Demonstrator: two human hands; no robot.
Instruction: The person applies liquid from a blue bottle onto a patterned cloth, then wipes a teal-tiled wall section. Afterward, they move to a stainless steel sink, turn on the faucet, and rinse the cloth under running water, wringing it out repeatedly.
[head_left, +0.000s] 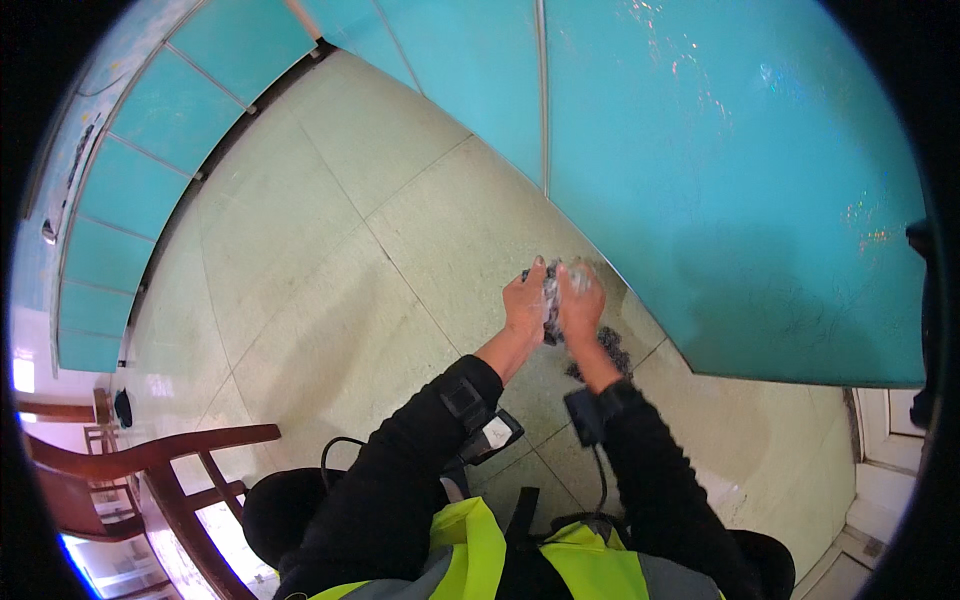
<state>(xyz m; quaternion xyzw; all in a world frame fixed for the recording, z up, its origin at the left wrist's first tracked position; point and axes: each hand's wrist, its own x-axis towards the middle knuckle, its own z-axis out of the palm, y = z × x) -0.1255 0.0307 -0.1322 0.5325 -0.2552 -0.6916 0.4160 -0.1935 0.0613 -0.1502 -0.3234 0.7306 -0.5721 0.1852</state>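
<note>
My left hand (523, 304) and my right hand (583, 306) are close together above the tiled floor, pressed around a bunched, shaggy grey-and-white material (553, 292). It looks like a rag or matted fibre; blur hides which. Some pale material also shows over the fingers of the right hand. Both thumbs point away from me. Under my right wrist, a dark fuzzy clump (616, 349) lies on the floor, partly covered by the forearm.
A large turquoise panel (720, 210) borders the floor ahead and to the right. Turquoise cabinet fronts (135, 187) line the left. A dark red wooden chair (169, 457) stands at lower left. Cabled devices (491, 439) are strapped at my wrists.
</note>
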